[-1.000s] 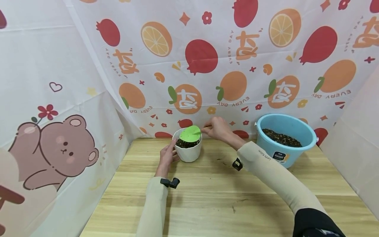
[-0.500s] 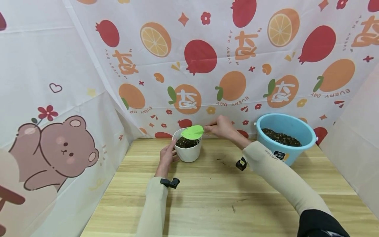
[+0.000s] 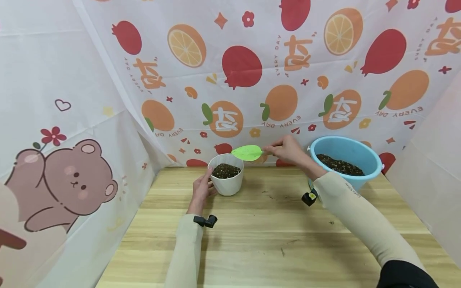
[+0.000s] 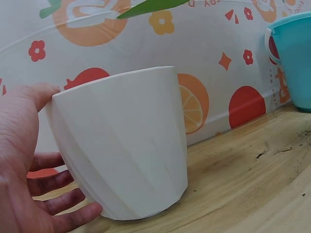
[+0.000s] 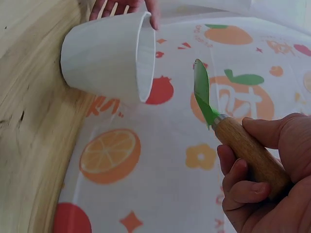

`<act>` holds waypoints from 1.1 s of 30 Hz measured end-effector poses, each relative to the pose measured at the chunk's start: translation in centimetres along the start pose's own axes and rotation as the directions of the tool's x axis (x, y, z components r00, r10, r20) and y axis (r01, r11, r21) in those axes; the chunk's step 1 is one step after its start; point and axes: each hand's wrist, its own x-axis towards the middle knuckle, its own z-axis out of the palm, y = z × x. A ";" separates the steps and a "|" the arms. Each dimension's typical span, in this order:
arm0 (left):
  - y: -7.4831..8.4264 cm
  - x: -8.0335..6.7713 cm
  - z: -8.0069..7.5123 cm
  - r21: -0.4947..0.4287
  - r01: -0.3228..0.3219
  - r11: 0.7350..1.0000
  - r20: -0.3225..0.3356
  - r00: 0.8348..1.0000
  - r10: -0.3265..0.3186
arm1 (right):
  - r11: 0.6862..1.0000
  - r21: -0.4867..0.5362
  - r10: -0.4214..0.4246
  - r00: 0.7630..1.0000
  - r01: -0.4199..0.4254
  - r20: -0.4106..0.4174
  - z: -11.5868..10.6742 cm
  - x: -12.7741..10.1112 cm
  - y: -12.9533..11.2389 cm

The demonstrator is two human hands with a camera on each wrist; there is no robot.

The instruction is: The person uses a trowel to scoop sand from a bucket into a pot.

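Note:
A white pot (image 3: 227,180) holding dark soil stands on the wooden table (image 3: 259,240) near the back. My left hand (image 3: 201,189) holds its left side, thumb at the rim and fingers round the base (image 4: 73,208). My right hand (image 3: 288,149) grips the wooden handle (image 5: 250,155) of a small trowel with a green blade (image 3: 247,153). The blade hovers above and just right of the pot, and looks empty. In the right wrist view the white pot (image 5: 109,56) lies left of the green blade (image 5: 201,90).
A light blue bucket (image 3: 345,166) with dark soil stands at the back right, next to my right forearm. Printed fabric walls (image 3: 252,80) close in the left, back and right. A few soil crumbs (image 3: 268,194) lie on the table.
My right hand has lifted the trowel off the pot's soil and drawn it right toward the bucket. My left hand and the pot have stayed put.

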 end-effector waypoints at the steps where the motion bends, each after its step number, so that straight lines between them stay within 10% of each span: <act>1: 0.0 0.0 0.0 0.001 -0.005 1.000 0.000 1.000 0.005 | 1.000 0.000 0.010 1.000 -0.010 0.001 -0.4 -0.2 0.2; 33: -0.2 0.4 -0.2 0.028 0.021 0.999 0.007 1.000 -0.021 | 0.989 -0.025 0.141 0.984 -0.144 -0.107 -8.5 -6.2 3.9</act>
